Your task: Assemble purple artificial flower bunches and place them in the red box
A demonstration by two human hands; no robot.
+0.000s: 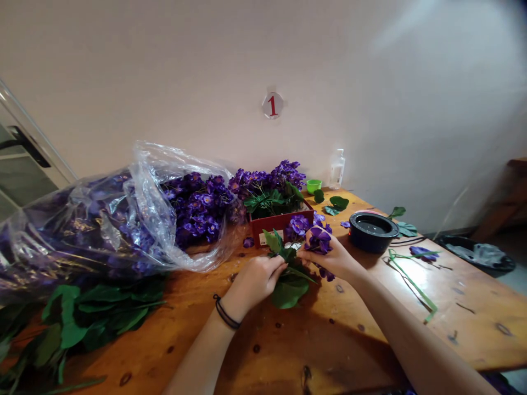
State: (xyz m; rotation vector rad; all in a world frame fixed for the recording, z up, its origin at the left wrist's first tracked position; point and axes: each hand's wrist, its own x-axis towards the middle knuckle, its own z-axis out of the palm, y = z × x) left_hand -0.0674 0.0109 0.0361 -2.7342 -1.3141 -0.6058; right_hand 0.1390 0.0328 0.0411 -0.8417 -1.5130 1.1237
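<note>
My left hand (256, 281) pinches green leaves (290, 292), my right hand (338, 259) grasps purple flowers (319, 240) — a light, steady grip best prevents crushing.

Purple flowers (319, 241) are being held in a loose bunch above the counter (156, 340), their petals spreading and a few blooms hanging lower. Just to their left, green leaves (289, 292) are being held too, a broad, rounded one drooping, a paler, narrower one pointing upward.
</note>
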